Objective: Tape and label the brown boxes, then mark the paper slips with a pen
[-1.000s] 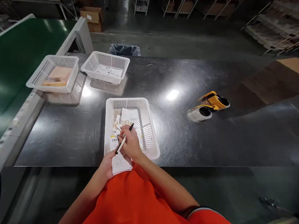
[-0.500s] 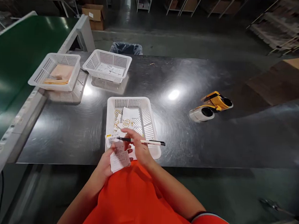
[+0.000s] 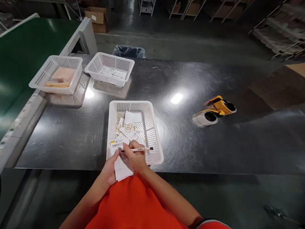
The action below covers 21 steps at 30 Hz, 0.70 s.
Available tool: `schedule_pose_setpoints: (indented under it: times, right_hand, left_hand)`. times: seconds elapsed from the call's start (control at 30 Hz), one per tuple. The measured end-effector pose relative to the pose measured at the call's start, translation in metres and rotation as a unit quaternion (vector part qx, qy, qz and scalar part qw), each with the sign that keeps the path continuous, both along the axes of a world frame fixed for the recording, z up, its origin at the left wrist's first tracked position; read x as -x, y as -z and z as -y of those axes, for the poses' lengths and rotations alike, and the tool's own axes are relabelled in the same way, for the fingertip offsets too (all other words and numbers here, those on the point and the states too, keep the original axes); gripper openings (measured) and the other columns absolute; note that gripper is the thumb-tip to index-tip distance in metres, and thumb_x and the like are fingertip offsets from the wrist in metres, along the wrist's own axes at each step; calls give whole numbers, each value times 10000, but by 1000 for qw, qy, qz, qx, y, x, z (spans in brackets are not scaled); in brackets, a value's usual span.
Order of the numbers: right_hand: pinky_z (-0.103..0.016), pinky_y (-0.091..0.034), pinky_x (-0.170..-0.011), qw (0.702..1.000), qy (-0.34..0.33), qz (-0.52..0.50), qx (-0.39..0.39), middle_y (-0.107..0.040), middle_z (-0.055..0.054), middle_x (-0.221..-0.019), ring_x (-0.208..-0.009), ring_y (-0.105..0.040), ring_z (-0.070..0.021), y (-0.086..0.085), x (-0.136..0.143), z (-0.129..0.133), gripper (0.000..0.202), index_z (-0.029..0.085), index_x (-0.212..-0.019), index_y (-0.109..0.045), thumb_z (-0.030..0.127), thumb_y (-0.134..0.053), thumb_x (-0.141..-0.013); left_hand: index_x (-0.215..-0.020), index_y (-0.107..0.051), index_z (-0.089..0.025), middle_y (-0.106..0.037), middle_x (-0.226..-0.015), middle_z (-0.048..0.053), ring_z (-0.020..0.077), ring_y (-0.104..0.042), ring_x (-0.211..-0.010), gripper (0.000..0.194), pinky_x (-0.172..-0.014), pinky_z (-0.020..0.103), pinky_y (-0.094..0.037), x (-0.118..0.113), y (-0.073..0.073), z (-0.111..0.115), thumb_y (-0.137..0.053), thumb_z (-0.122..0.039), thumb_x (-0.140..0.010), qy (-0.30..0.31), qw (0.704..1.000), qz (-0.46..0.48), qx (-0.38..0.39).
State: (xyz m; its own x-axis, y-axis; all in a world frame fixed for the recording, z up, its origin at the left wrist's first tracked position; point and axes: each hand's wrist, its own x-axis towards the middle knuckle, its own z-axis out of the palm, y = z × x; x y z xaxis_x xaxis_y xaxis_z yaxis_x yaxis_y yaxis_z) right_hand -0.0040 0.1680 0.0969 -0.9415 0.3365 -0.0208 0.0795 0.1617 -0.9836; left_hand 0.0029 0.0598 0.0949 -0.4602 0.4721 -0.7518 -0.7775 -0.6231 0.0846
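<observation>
My left hand grips a stack of printed paper slips, thumb on top; the upper end carries a barcode and a yellow mark. In my right hand is a pen with a pale barrel and dark end, pinched in a writing grip. Its tip lies at the slips, close to my left thumb, though whether it touches the paper is hard to see. Just beyond both hands, a white perforated basket holds loose paper slips and several yellowish rubber bands.
A basket with a beige packet stands at the far left, beside another basket containing papers. A yellow-and-white device lies on the metal table to the right. Along the left runs a green conveyor belt; a lined bin stands behind.
My right hand has moved down and closed into a writing grip, bringing the pen's tip to the slips. The pen was held loosely across the fingers before. My left hand keeps the slips.
</observation>
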Motion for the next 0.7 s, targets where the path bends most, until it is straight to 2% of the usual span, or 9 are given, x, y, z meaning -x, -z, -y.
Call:
schedule_pose_setpoints:
  times: [0.13, 0.23, 0.47, 0.7]
  right_hand:
    - [-265, -277, -483, 997, -58, -15, -43, -328, 68, -470, -478, -329, -100, 4, -1, -1, 431, 226, -511, -320, 377, -564, -832]
    - [-271, -274, -500, 995, -55, -42, -79, -342, 62, -496, -488, -338, -102, 8, -1, -1, 415, 223, -532, -320, 357, -531, -863]
    - [-276, -276, -495, 996, -52, -40, -60, -321, 65, -481, -475, -321, -104, 5, 0, -1, 429, 232, -529, -287, 358, -519, -867]
    - [-271, -268, -479, 997, -55, -26, -50, -307, 67, -467, -466, -313, -103, 6, 1, -2, 433, 233, -517, -268, 349, -522, -848]
  left_hand:
    - [-1144, -605, -113, -751, -880, 112, 269, -675, -1043, 316, -1065, 440, -428, 1, -6, 0, -487, -310, -927, 6, 1000, 15, 13]
    - [-1217, -567, -104, -753, -898, 117, 267, -681, -1032, 361, -1057, 435, -438, 0, -7, 0, -474, -307, -933, 9, 1000, 14, 18]
    - [-1333, -490, -97, -752, -969, 126, 258, -693, -1001, 444, -1033, 423, -463, -1, -3, 2, -467, -297, -937, 13, 1000, 9, 13]
    - [-1319, -503, -95, -749, -984, 131, 262, -686, -1020, 435, -1022, 420, -474, 0, -4, 1, -477, -294, -933, 10, 1000, 13, 13]
